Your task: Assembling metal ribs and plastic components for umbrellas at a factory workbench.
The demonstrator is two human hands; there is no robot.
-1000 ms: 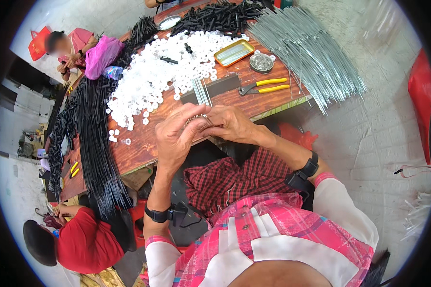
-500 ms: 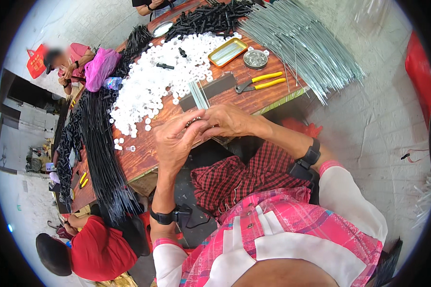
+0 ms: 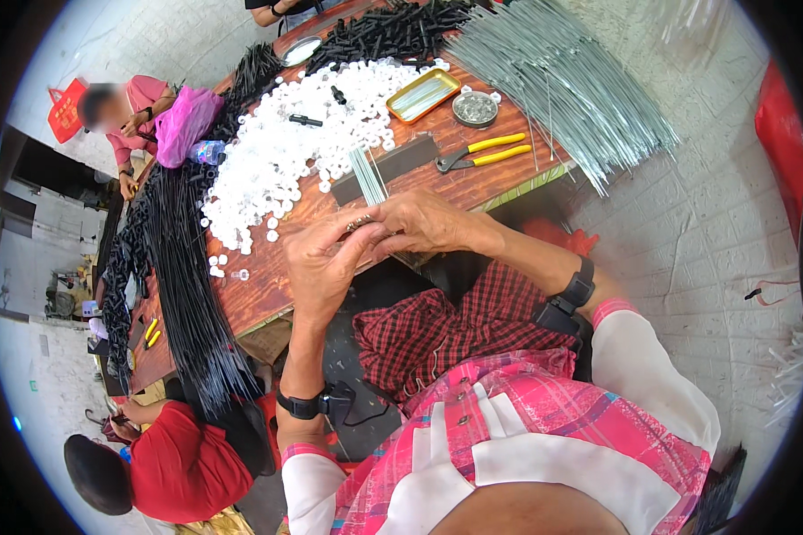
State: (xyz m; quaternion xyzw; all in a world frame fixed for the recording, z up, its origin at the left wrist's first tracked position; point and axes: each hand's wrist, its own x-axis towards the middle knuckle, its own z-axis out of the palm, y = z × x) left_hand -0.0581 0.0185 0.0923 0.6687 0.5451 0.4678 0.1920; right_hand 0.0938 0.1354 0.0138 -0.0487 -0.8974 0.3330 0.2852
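Observation:
My left hand point(image 3: 319, 260) is closed, with small shiny metal pieces point(image 3: 359, 222) showing between its thumb and fingers. Fingers bent, my right hand point(image 3: 426, 223) meets it at the fingertips; whatever it pinches is hidden. Just beyond both hands, a few thin silvery rods point(image 3: 366, 171) lie across a dark rectangular block point(image 3: 406, 158), their near ends covered by the hands. Yellow-handled pliers point(image 3: 483, 153) rest right of the block. A round tin of small metallic bits point(image 3: 476, 109) and a yellow-rimmed tray with thin rods point(image 3: 423, 95) sit farther back.
White plastic pieces point(image 3: 281, 147) are heaped on the wooden table point(image 3: 250, 299). Long black strips point(image 3: 183, 267) hang over its left edge. A large bundle of metal rods point(image 3: 571, 89) covers the far right, and black parts point(image 3: 393, 34) the back. Co-workers point(image 3: 183, 464) sit at the left.
My hands stay together in nearly the same place, with more of the metal pieces showing in the left fingers. At the far left, the co-worker in pink has lowered a hand towards the table.

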